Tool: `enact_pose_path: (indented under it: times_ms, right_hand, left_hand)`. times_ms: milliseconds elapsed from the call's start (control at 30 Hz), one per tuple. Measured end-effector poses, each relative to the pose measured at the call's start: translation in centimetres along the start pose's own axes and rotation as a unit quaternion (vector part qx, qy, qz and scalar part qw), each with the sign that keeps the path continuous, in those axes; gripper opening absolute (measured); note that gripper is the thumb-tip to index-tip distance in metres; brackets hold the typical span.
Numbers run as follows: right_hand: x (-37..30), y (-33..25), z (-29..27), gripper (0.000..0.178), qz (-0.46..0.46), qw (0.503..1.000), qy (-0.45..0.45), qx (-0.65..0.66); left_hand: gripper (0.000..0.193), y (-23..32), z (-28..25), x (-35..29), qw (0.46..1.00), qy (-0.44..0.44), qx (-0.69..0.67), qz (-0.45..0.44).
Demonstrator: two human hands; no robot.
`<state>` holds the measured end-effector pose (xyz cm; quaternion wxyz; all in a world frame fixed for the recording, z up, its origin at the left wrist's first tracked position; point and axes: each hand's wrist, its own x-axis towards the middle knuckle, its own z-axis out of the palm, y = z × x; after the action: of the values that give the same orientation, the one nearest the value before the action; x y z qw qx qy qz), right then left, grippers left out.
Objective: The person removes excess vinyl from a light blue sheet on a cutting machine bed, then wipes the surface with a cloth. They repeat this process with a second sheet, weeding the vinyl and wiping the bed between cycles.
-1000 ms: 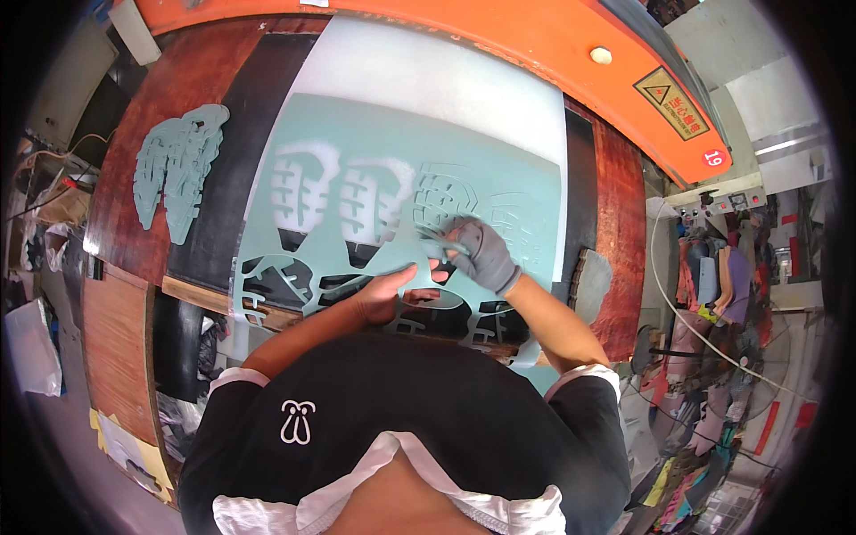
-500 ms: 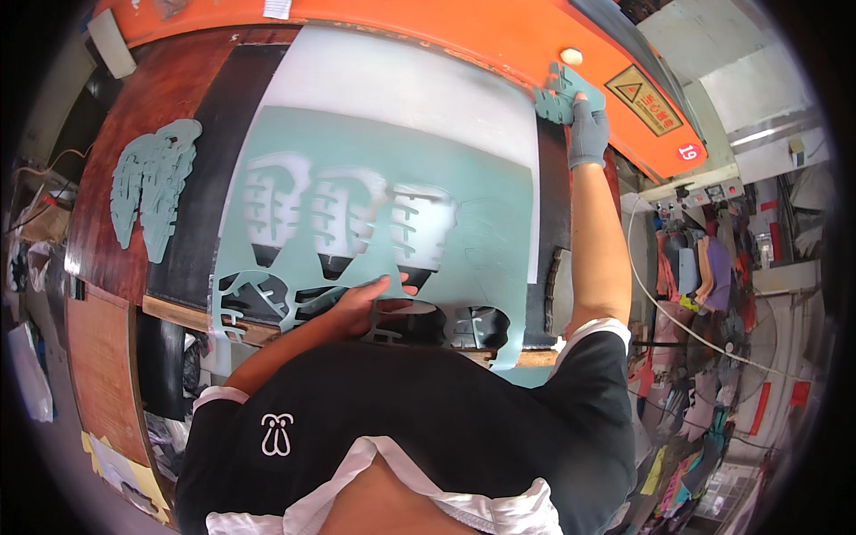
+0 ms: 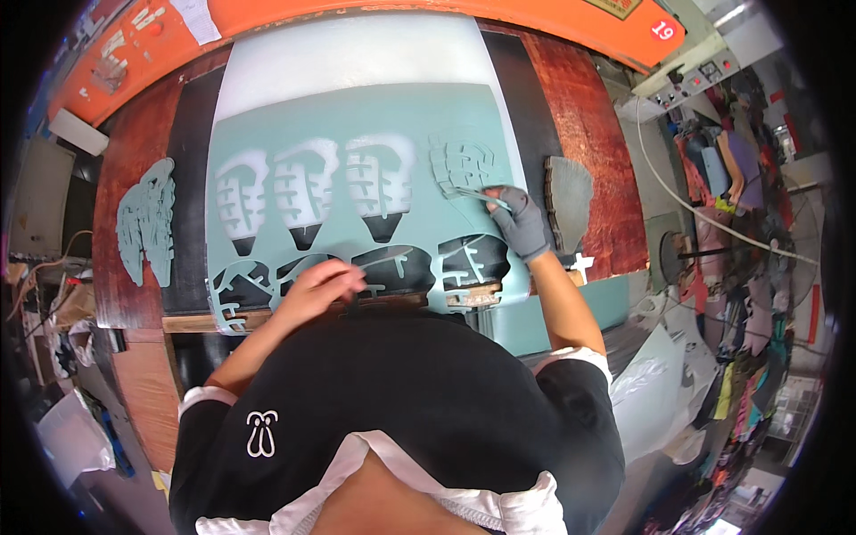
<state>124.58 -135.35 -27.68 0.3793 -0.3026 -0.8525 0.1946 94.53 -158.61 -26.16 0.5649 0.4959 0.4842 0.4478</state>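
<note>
A teal foam sheet (image 3: 357,107) with two rows of sole-shaped cut-outs lies in front of me. At its right side a cut sole-shaped piece (image 3: 464,160) with slits still sits in the sheet. My right hand (image 3: 519,225), in a grey fingerless glove, pinches the near end of this piece, which is slightly raised. My left hand (image 3: 323,287) is bare and hovers over the near row of cut-outs, fingers loosely bent and somewhat blurred. Nothing shows clearly in it.
A white board (image 3: 357,53) lies under the sheet. Stacked teal cut pieces (image 3: 147,223) rest at the left; a grey curved piece (image 3: 568,205) lies at the right. An orange machine beam (image 3: 294,16) spans the far side. Hanging coloured material (image 3: 713,178) is beyond on the right.
My right hand has come back from the orange beam to the sheet; the teal pieces it held there are out of view. My left hand has moved off the sheet's bridge, leftward. The view has shifted.
</note>
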Motion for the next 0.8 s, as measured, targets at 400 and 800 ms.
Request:
enact_pose_path:
  times_ms: [400, 800]
  right_hand:
    - [0.4, 0.1, 0.8, 0.019, 0.031, 0.999, 0.01, -0.025]
    - [2.4, -0.8, -2.3, 0.044, -0.083, 0.978, -0.189, -0.031]
  left_hand:
    - [0.026, -3.4, 14.2, 15.6, 0.822, -0.073, -0.491, -0.279]
    - [0.017, -6.0, 14.3, 16.4, 0.883, -0.112, -0.433, -0.142]
